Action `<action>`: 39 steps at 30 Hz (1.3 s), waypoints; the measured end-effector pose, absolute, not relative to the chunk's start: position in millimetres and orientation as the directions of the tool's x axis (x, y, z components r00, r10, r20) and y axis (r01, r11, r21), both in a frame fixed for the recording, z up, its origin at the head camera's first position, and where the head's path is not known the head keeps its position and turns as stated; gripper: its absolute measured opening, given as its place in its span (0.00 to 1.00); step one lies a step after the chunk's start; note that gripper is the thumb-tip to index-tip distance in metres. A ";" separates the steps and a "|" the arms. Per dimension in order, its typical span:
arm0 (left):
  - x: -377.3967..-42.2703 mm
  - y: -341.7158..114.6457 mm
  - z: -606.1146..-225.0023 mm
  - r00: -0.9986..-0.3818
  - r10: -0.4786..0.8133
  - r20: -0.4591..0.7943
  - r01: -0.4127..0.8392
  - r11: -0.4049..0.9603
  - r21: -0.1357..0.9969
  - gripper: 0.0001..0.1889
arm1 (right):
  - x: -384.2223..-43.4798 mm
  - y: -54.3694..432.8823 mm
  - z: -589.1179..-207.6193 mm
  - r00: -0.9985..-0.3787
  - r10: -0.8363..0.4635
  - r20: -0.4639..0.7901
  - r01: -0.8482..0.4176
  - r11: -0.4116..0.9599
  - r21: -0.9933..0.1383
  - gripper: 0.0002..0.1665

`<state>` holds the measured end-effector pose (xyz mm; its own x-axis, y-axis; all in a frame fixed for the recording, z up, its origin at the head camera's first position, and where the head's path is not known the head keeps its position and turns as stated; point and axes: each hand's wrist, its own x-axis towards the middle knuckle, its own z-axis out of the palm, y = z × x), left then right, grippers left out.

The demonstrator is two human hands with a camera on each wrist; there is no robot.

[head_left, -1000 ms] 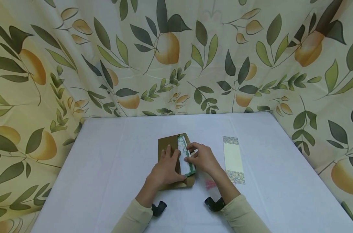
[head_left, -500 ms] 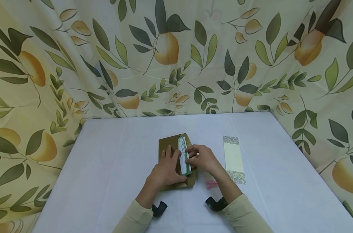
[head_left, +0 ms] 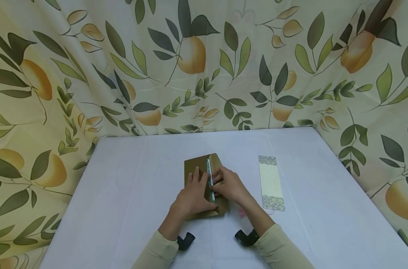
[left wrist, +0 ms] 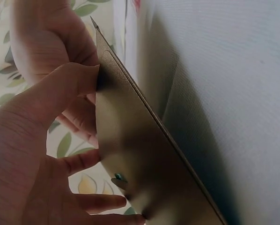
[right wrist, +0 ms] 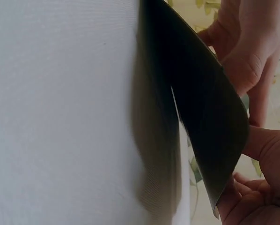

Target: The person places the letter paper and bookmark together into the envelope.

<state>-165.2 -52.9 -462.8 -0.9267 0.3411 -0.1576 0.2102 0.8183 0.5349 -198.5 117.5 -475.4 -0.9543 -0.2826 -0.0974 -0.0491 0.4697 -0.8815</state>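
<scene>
Both sleeves (head_left: 284, 246) are pale khaki, and both wrist devices (head_left: 246, 238) curved and black.

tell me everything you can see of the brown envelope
The brown envelope looks like stiff paper, its round-cornered flap open on the right. In the wrist views, part of it is raised off the white table. A thin strip of a white-and-green card shows at the opening. The left hand rests on its front; the right hand is at the opening.
</scene>
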 end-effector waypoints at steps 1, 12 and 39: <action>-165.3 -52.7 -462.9 -0.927 0.342 -0.156 0.212 0.818 0.534 0.50 | -198.5 117.4 -476.1 -0.952 -0.290 -0.096 -0.054 0.468 -0.882 0.22; -163.9 -51.9 -460.4 -0.931 0.335 -0.143 0.212 0.817 0.536 0.50 | -197.1 116.3 -476.9 -0.935 -0.340 -0.099 -0.077 0.468 -0.880 0.18; -163.7 -48.2 -463.6 -0.951 0.275 -0.144 0.158 0.829 0.537 0.41 | -208.1 163.2 -446.2 -0.916 -0.388 -0.100 -0.095 0.452 -0.887 0.16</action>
